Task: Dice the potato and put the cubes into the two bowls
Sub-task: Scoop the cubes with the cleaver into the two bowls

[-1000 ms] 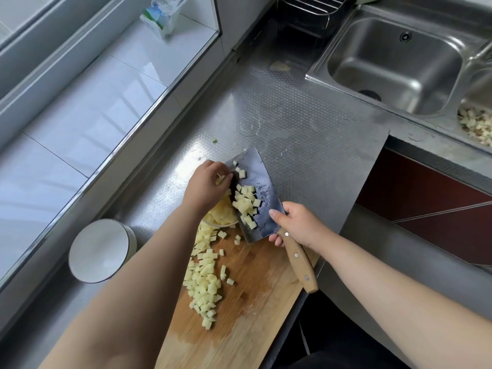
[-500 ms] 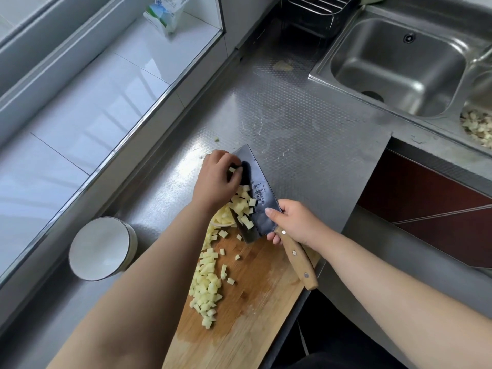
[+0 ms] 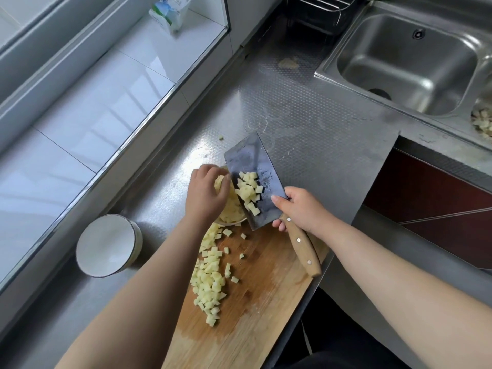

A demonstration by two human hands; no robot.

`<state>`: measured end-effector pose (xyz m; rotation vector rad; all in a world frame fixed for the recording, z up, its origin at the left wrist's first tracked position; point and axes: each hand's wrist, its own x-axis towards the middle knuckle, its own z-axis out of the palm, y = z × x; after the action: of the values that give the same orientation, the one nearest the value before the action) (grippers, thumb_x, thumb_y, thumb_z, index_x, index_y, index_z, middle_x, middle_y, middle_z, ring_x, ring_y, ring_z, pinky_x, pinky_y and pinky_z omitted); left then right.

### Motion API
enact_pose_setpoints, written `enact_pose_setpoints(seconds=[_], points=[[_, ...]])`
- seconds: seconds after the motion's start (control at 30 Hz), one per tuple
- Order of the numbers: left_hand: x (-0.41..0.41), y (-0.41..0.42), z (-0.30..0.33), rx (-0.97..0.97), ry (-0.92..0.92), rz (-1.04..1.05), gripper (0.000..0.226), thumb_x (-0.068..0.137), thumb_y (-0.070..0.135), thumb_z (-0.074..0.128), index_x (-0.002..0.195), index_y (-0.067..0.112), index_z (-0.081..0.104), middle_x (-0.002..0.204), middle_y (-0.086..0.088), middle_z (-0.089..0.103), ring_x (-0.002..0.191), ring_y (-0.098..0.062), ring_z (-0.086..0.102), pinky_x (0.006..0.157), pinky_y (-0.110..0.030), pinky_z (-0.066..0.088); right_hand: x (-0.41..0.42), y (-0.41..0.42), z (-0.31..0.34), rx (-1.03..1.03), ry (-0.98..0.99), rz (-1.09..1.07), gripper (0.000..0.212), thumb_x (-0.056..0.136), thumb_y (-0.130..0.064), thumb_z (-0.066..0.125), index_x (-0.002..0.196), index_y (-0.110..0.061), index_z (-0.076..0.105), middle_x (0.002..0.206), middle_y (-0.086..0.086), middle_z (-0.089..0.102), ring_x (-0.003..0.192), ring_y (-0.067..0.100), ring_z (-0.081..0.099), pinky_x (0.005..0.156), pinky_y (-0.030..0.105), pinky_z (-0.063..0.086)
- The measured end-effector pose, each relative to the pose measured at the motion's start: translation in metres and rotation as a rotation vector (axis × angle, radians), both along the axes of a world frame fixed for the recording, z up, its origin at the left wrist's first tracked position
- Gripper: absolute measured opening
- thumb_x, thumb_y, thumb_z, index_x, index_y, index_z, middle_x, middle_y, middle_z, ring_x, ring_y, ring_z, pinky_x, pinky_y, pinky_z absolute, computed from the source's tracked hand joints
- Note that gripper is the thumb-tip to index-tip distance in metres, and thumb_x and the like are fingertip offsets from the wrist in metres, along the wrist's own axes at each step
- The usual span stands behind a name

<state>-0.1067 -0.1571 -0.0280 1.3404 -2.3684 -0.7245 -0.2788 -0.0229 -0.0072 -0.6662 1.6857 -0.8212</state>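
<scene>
My right hand (image 3: 300, 210) grips the wooden handle of a cleaver (image 3: 253, 166), whose tilted blade carries several potato cubes (image 3: 249, 191). Beneath the blade's left edge stands a bowl (image 3: 230, 222) filled with cubes, mostly hidden by my left hand (image 3: 206, 195), which hovers over it beside the blade with fingers curled. A pile of potato cubes (image 3: 210, 278) lies on the wooden cutting board (image 3: 255, 296). A second, white bowl (image 3: 106, 246) stands on the steel counter to the left of the board and holds no cubes.
A steel sink (image 3: 407, 57) sits at the back right, with scraps (image 3: 483, 123) in a second basin at the right edge. A dish rack (image 3: 319, 12) is behind the counter. A carton (image 3: 167, 12) stands on the white tiled ledge. The counter drops off at right.
The cleaver has tilted over the filled bowl and the cubes on it have slid down the blade. My left hand shifted from the blade's top to over the bowl.
</scene>
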Motion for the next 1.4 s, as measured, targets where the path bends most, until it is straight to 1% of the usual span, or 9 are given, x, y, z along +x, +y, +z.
enact_pose_setpoints(seconds=[0.1, 0.23, 0.5, 0.8, 0.97, 1.07, 1.17, 1.27, 1.4], points=[[-0.008, 0.011, 0.008, -0.134, 0.119, -0.166, 0.037, 0.093, 0.044, 0.05, 0.115, 0.016, 0.06, 0.12, -0.002, 0.052, 0.114, -0.015, 0.043, 0.095, -0.028, 0.035, 0.004, -0.004, 0.0, 0.001, -0.005, -0.009, 0.022, 0.1, -0.024, 0.052, 0.095, -0.002, 0.056, 0.073, 0.019, 0.065, 0.056, 0.021, 0.068, 0.053, 0.033, 0.055], [-0.02, 0.02, 0.006, -0.225, 0.033, -0.367, 0.041, 0.09, 0.044, 0.051, 0.117, 0.015, 0.059, 0.123, -0.005, 0.052, 0.113, -0.019, 0.045, 0.093, -0.029, 0.035, 0.013, -0.009, 0.003, -0.007, -0.01, -0.012, 0.019, 0.1, -0.024, 0.052, 0.093, -0.006, 0.057, 0.072, 0.015, 0.064, 0.054, 0.021, 0.067, 0.052, 0.034, 0.055], [-0.013, 0.014, -0.012, -0.383, -0.005, -0.311, 0.017, 0.092, 0.024, 0.049, 0.098, 0.009, 0.056, 0.106, -0.011, 0.056, 0.089, -0.026, 0.052, 0.069, -0.034, 0.045, 0.017, -0.017, 0.009, -0.01, 0.071, 0.013, 0.035, 0.1, -0.024, 0.051, 0.099, 0.011, 0.047, 0.07, 0.021, 0.062, 0.06, 0.027, 0.07, 0.058, 0.044, 0.056], [0.008, 0.016, -0.022, -0.324, -0.144, -0.294, 0.016, 0.091, 0.015, 0.057, 0.104, 0.006, 0.06, 0.109, -0.012, 0.058, 0.098, -0.03, 0.055, 0.075, -0.043, 0.053, 0.001, -0.004, 0.013, -0.041, 0.122, -0.044, 0.027, 0.1, -0.026, 0.05, 0.091, -0.001, 0.053, 0.067, 0.011, 0.065, 0.059, 0.024, 0.07, 0.063, 0.046, 0.058], [0.015, 0.025, -0.016, -0.237, -0.053, -0.139, 0.035, 0.098, 0.033, 0.042, 0.123, 0.012, 0.055, 0.132, -0.009, 0.05, 0.122, -0.024, 0.043, 0.101, -0.034, 0.035, -0.011, 0.003, 0.014, -0.059, 0.122, -0.097, 0.028, 0.1, -0.03, 0.051, 0.099, -0.002, 0.056, 0.072, 0.014, 0.068, 0.062, 0.026, 0.071, 0.068, 0.049, 0.059], [0.019, 0.029, -0.013, -0.07, 0.077, 0.259, 0.034, 0.099, 0.024, 0.041, 0.128, 0.011, 0.052, 0.134, -0.011, 0.045, 0.127, -0.023, 0.037, 0.107, -0.034, 0.028, -0.012, 0.009, 0.014, -0.068, 0.116, -0.113, 0.024, 0.1, -0.029, 0.05, 0.097, -0.006, 0.057, 0.071, 0.013, 0.068, 0.062, 0.025, 0.071, 0.068, 0.049, 0.059], [0.023, 0.025, -0.01, 0.283, 0.13, 0.556, 0.035, 0.103, 0.02, 0.032, 0.132, 0.006, 0.048, 0.134, -0.014, 0.046, 0.122, -0.024, 0.044, 0.099, -0.028, 0.032, -0.008, 0.016, 0.014, -0.068, 0.125, -0.115, 0.021, 0.101, -0.027, 0.049, 0.096, -0.008, 0.058, 0.076, 0.014, 0.068, 0.061, 0.022, 0.07, 0.066, 0.045, 0.059], [0.031, 0.023, -0.009, 0.463, -0.032, 0.44, 0.039, 0.106, 0.027, 0.026, 0.125, 0.005, 0.051, 0.113, -0.007, 0.055, 0.103, -0.021, 0.051, 0.081, -0.03, 0.035, -0.005, 0.021, 0.014, -0.052, 0.126, -0.116, 0.023, 0.101, -0.027, 0.049, 0.099, -0.007, 0.059, 0.082, 0.015, 0.07, 0.061, 0.021, 0.07, 0.065, 0.041, 0.059], [0.04, 0.018, -0.003, 0.522, -0.235, 0.249, 0.041, 0.106, 0.033, 0.023, 0.129, 0.009, 0.047, 0.098, 0.004, 0.055, 0.098, -0.019, 0.054, 0.079, -0.03, 0.036, -0.002, 0.026, 0.011, -0.037, 0.12, -0.113, 0.024, 0.101, -0.027, 0.049, 0.1, -0.004, 0.058, 0.081, 0.017, 0.07, 0.059, 0.02, 0.07, 0.065, 0.041, 0.058]])
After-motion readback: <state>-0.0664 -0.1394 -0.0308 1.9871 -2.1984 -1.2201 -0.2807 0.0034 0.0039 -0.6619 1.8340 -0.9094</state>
